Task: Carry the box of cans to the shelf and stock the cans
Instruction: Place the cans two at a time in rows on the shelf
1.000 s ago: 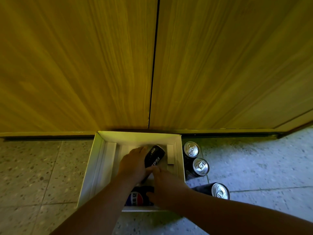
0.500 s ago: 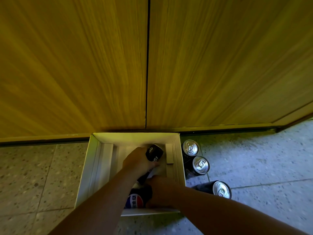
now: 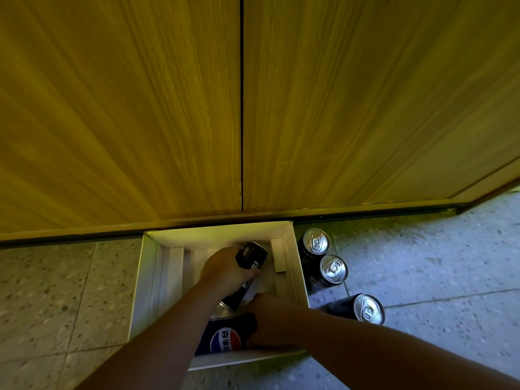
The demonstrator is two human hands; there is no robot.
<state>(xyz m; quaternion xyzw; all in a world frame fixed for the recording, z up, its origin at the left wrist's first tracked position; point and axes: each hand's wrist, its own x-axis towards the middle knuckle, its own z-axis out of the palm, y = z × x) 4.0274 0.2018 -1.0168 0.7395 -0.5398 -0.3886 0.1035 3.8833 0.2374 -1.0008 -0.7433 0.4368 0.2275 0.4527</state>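
Gripping the tilted can around its smooth, stiff middle, the left hand is closed on it; the right hand clasps another can inside the box.

The lower can is half covered by the right hand; both forearms are cut off by the bottom edge.

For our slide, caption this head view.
Both hands lift cans from a white box; three cans stand outside.

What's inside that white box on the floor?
The white box holds two dark cans: one gripped by the left hand, another under the right hand. The arms hide anything beneath them.
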